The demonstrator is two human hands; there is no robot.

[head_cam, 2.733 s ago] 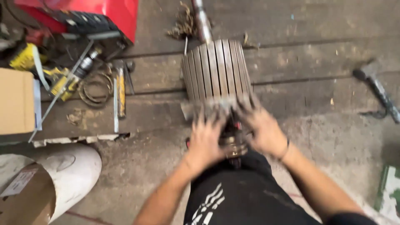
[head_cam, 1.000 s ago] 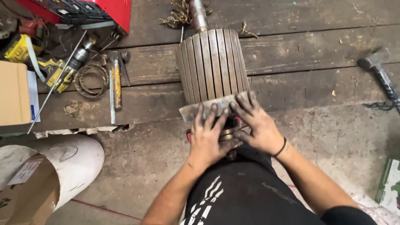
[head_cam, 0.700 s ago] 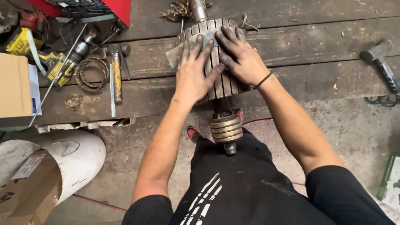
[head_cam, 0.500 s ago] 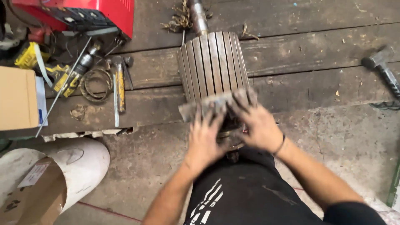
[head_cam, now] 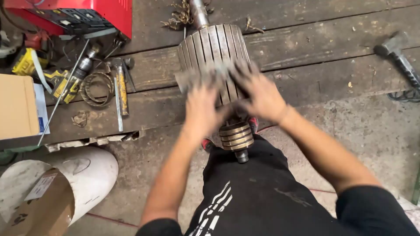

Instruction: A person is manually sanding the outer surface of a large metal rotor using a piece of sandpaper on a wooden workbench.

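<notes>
- Both hands have slid up from the near end of the rotor onto the middle of its body since half a second ago, and they show blurred.
- Left hand (head_cam: pixel 202 102) and right hand (head_cam: pixel 259 94) lie spread flat, fingers open, pressing a grey abrasive sheet (head_cam: pixel 199 76) against the motor rotor (head_cam: pixel 212 46).
- Rotor: one ribbed metal cylinder with lengthwise slots, lying across dark worn wooden planks (head_cam: pixel 306 48), just in front of the person's knees; a steel shaft (head_cam: pixel 199 11) juts from the far end, and stacked brassy rings (head_cam: pixel 236 135) sit at the near end.
- Two hammers: one (head_cam: pixel 398 54) at the far right, one (head_cam: pixel 120 83) at the left beside a wire coil (head_cam: pixel 96 87).
- One red machine case (head_cam: pixel 87 15) at top left.
- One plain brown cardboard box (head_cam: pixel 17 107) at the left edge.
- One white pipe (head_cam: pixel 83 175) at bottom left holds a brown cardboard roll (head_cam: pixel 48 209) bearing a small pale rectangular label (head_cam: pixel 40 188).
</notes>
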